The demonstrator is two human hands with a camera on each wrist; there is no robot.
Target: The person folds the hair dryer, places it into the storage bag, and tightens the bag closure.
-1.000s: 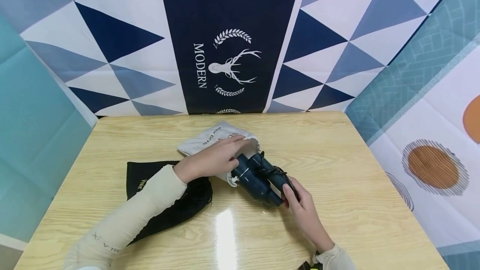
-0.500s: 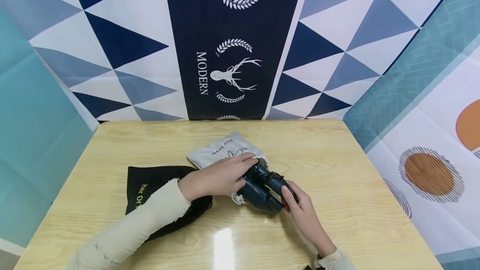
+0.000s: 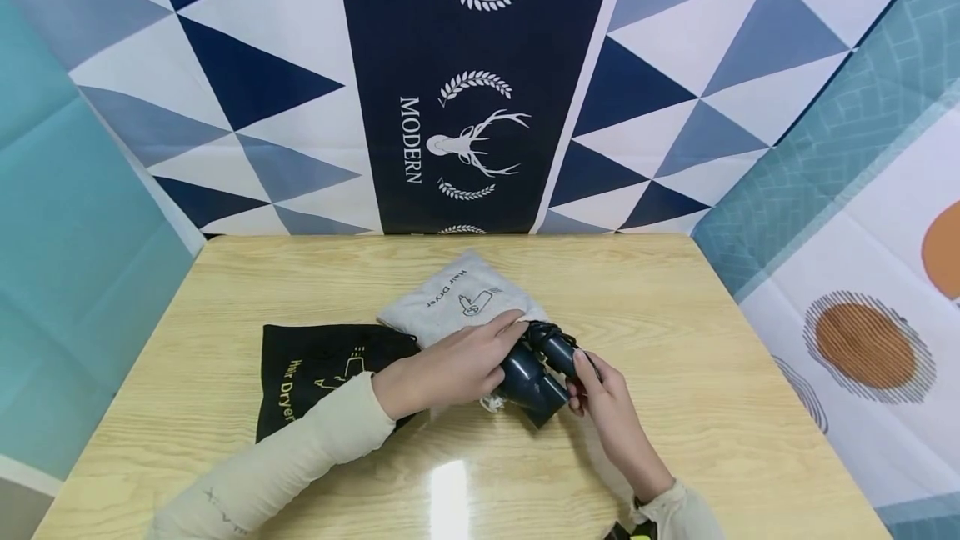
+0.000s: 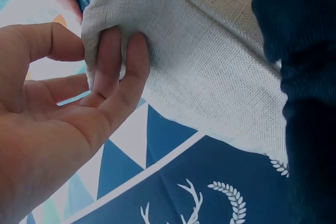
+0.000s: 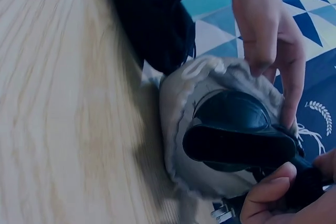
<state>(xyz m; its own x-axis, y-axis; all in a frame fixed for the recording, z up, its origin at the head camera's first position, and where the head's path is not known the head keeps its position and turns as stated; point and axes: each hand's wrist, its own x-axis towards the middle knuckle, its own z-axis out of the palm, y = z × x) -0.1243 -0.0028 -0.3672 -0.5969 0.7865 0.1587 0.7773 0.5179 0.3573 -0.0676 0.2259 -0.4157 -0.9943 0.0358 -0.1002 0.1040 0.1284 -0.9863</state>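
Observation:
A dark blue hair dryer (image 3: 528,380) lies partly inside a grey cloth pouch (image 3: 459,294) printed "Hair Dryer". My right hand (image 3: 613,419) grips the dryer's folded handle, around which the black cord is wound. At the pouch mouth, my left hand (image 3: 453,361) pinches the cloth edge; in the left wrist view its fingers curl over the grey fabric (image 4: 184,61). The right wrist view looks into the open mouth, where the dryer's flat nozzle (image 5: 239,146) faces outward and metal plug prongs (image 5: 224,212) show below. The dryer's rear end is hidden in the pouch.
A black pouch (image 3: 315,369), also printed "Hair Dryer", lies to the left, partly under my left forearm. The wooden table (image 3: 712,407) meets a patterned backdrop (image 3: 450,65) at its far edge, with fabric walls on both sides.
The hair dryer has gone deeper into the grey pouch, moving away from me and leftward. My left hand has shifted right along the pouch mouth, drawing the cloth over the dryer.

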